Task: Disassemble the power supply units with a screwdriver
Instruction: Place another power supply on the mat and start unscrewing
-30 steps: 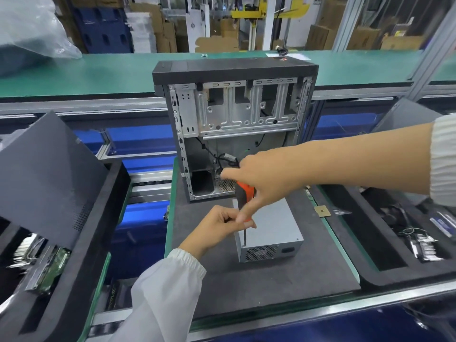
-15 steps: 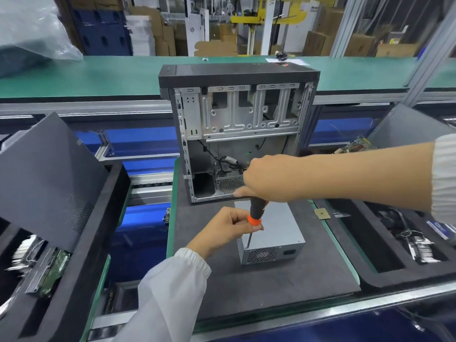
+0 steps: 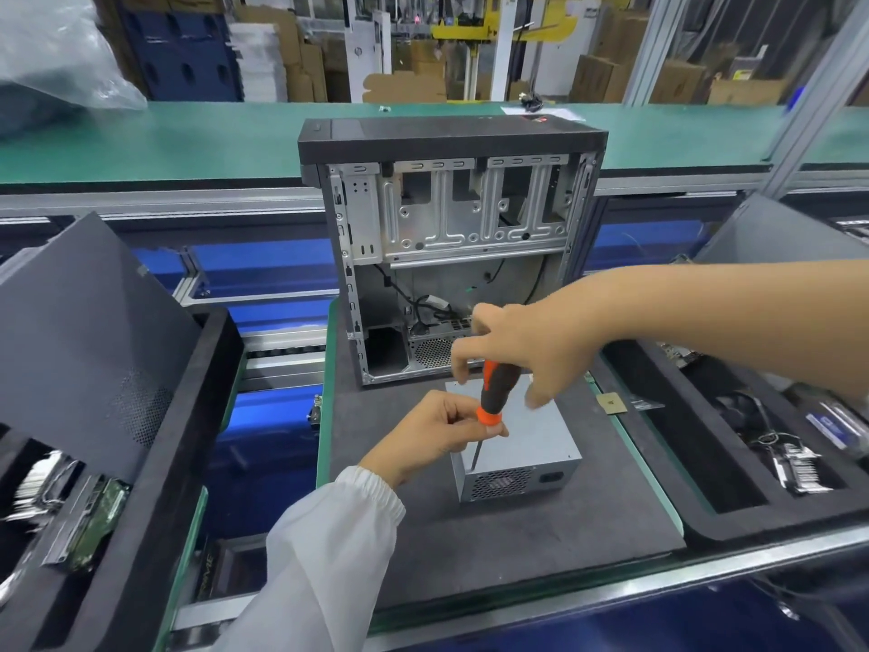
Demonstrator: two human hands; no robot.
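An open computer case [image 3: 451,256] stands upright toward the far edge of the dark tabletop [image 3: 517,534], directly behind the power supply unit [image 3: 526,444], which lies near the middle. The unit's top is partly covered by both hands. The screwdriver [image 3: 493,397] is pinched at its orange collar by the left hand [image 3: 442,435]; its handle is loosely grasped by the right hand [image 3: 526,355], whose fingertips are blurred. The tip's seating cannot be made out. Foam trays [image 3: 705,524] alongside hold blurred parts.
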